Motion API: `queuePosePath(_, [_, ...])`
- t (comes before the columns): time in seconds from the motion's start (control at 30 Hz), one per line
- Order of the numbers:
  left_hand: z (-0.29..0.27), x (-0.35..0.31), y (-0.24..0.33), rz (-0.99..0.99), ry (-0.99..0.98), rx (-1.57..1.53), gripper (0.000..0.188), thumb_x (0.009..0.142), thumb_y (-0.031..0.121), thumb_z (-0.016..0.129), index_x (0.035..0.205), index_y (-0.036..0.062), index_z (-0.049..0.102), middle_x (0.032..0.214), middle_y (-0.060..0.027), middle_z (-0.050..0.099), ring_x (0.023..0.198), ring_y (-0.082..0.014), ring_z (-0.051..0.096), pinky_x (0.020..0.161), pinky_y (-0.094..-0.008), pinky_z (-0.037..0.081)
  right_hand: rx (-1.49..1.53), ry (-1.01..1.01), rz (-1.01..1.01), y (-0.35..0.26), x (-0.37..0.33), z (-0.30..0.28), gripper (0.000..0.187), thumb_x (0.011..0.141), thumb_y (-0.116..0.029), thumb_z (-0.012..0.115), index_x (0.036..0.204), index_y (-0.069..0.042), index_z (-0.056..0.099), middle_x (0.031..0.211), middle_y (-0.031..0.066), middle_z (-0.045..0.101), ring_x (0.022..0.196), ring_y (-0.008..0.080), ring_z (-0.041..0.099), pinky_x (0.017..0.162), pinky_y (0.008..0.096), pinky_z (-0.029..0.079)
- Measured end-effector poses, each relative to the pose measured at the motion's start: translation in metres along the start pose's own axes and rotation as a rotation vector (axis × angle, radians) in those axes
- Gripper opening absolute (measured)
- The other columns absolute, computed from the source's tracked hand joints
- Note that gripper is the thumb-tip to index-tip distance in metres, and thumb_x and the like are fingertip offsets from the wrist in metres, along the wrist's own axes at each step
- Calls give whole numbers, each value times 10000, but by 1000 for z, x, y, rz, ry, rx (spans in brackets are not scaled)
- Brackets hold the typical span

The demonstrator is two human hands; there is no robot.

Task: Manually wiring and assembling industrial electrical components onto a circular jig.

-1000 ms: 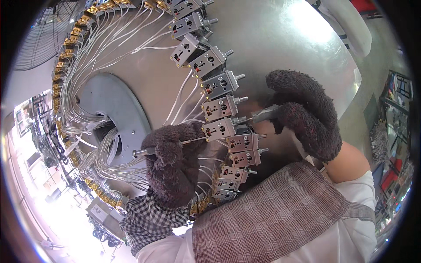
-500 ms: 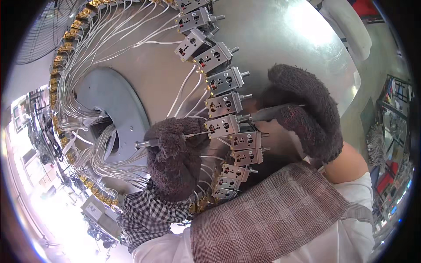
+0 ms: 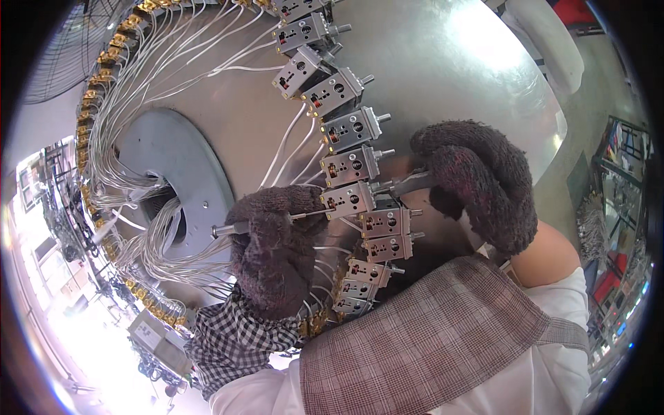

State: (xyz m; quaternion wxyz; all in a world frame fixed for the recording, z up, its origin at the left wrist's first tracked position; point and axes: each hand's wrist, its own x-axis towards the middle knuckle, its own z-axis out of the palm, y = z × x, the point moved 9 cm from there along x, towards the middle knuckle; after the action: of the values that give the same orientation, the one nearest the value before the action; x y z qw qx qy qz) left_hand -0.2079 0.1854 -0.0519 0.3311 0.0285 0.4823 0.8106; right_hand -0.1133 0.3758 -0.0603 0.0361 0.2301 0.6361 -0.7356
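My left hand (image 3: 273,242), in a thick dark knitted glove, is closed round a thin screwdriver-like tool (image 3: 299,216) with a metal end at its left. The tool's tip meets the left end of a boxy silver control unit (image 3: 349,200) with slots and round holes. On the unit's other side my right hand (image 3: 481,183), gloved alike, is closed round a grey rod-shaped tool (image 3: 413,182). Its end meets the unit's protruding stem; the rest is hidden in the glove. More such units (image 3: 351,166) stand in a curved row above and below.
The row runs along the edge of a round metal table (image 3: 429,62). White wires (image 3: 166,256) gather at a grey disc (image 3: 187,149) with a central opening. Brass-coloured clamps (image 3: 86,124) line the far left rim. A fan (image 3: 66,62) stands at upper left.
My right hand has curled tighter and turned, its upper fingers coming down and inward round the grey tool. My left hand stays nearly in place.
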Motion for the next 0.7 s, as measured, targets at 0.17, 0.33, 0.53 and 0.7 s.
queuePosePath(0.17, [-4,1,-5,-25,-38,46,265,873,236,499,1055,44,479,1018,-159,544,977,-290,550,834,-430,477,107,59,-253,-8,-2,-4,298,822,-70,560,1114,-23,521,991,106,585,800,131,586,628,251,493])
queuePosePath(0.33, [0,2,0,15,-49,81,284,877,272,496,1055,50,485,1026,-151,546,952,-262,558,787,-394,495,-122,18,-241,-11,-2,-2,284,833,-118,562,1098,-21,531,941,94,600,762,137,596,615,252,507])
queuePosePath(0.53, [-10,0,-1,60,-56,74,281,879,279,489,1054,60,490,1034,-139,548,940,-251,566,793,-402,500,283,71,106,10,3,-1,301,838,-209,575,1070,-19,548,911,72,608,714,118,595,582,234,507])
queuePosePath(0.7, [-2,2,-1,38,-113,68,266,888,256,472,1069,62,489,1055,-143,544,957,-260,565,799,-409,505,248,73,123,11,3,-2,304,845,-240,567,1061,-26,559,877,54,612,675,107,591,553,217,493])
